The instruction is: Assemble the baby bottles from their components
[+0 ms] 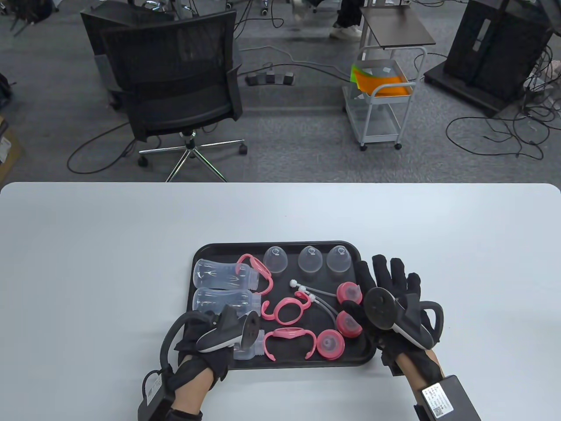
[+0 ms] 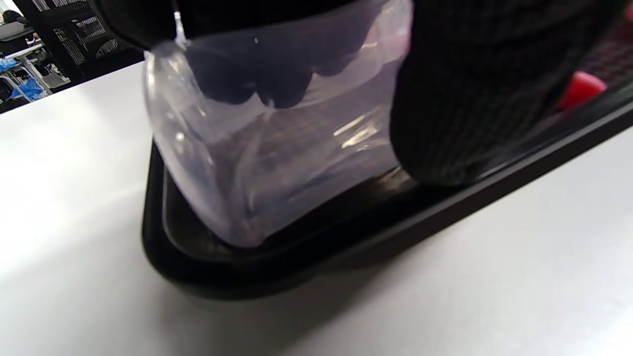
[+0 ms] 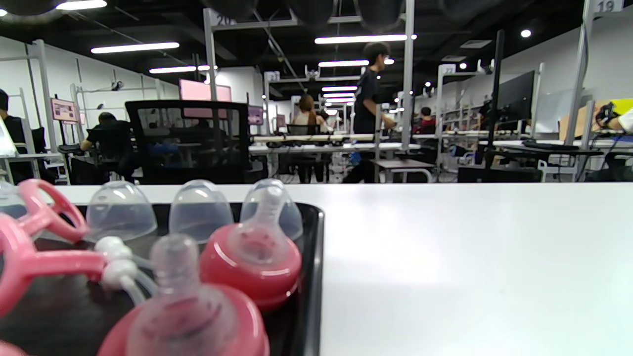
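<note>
L hand (image 1: 206, 346) grips bottle (image 2: 277, 143) at tray (image 1: 280, 365) near edge, R hand (image 1: 394, 302) seemingly flat, empty

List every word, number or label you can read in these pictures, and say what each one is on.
"19": white sign on a post, right wrist view's top right corner.
"20", cut off: white sign on a grey post, upper left.
White labels on the black wrist boxes, table view: too small to read.
Dark printed panels, left wrist view: blurred.

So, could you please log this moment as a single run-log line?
left hand: grips clear bottle at tray's near-left corner | right hand: open, over tray's right edge, holding nothing | stage: first pickup
</note>
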Tool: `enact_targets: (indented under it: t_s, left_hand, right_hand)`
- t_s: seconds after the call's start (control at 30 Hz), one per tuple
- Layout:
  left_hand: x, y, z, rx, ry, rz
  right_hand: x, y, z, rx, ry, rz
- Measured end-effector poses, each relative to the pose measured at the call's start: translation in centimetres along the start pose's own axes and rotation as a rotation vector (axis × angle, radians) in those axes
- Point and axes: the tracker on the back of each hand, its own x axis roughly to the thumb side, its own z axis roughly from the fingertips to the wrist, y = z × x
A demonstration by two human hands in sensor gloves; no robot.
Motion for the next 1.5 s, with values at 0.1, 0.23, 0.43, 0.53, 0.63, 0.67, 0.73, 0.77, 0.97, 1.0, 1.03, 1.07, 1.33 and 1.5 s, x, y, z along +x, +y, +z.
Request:
enact_targets:
  t_s: [0.1,0.23,0.43,0.53,0.63,0.67,0.73,0.77,0.97,1.0,1.03,1.07,1.33,1.5]
  left_hand:
    - [-0.6,0.6,0.6,0.016,-0.010,0.030]
    - [-2.0,1.5,1.9,0.050,-0.039,0.127]
    - [-4.0,2.8,3.7,0.140,-0.041,0.223]
    - [-4.9,3.1,4.3,0.198,-0.035,0.274]
    - [-5.8,3.4,4.9,0.292,-0.022,0.328]
    - [-6.1,3.5,5.0,0.317,-0.025,0.345]
    - [-6.6,3.6,5.3,0.389,-0.022,0.394]
    - [-6.8,3.6,5.4,0.422,-0.023,0.415]
    - [-8.1,3.4,5.9,0.616,-0.017,0.578]
    - [-8.4,3.3,6.0,0.641,-0.019,0.612]
    - [-8.8,3.2,5.9,0.657,-0.028,0.656]
    - [-9.0,3.0,5.9,0.666,-0.034,0.687]
    - [-10.2,1.7,4.9,0.678,-0.028,0.842]
    - [-10.2,1.5,4.7,0.678,-0.004,0.842]
  right_hand:
    - [0.0,0.0,0.0,-0.002,-0.002,-0.002]
    - [0.3,-0.3,0.2,-0.019,-0.018,-0.008]
    - [1.5,-0.7,0.6,-0.039,-0.066,-0.025]
    - [2.7,-1.0,1.0,-0.046,-0.121,-0.030]
    - [4.1,-1.3,1.5,-0.065,-0.175,-0.022]
    - [4.5,-1.4,1.6,-0.063,-0.191,-0.016]
    - [5.5,-1.5,1.8,-0.068,-0.230,-0.008]
    - [6.0,-1.5,1.9,-0.061,-0.258,-0.006]
    - [9.1,-0.5,1.9,0.049,-0.376,0.032]
    - [9.7,-0.3,1.8,0.065,-0.387,0.045]
    - [10.2,-0.1,1.7,0.079,-0.400,0.059]
    - [10.6,0.1,1.5,0.091,-0.406,0.069]
    - [13.7,2.2,-0.3,0.193,-0.428,0.182]
    - [14.7,3.6,-1.0,0.235,-0.432,0.187]
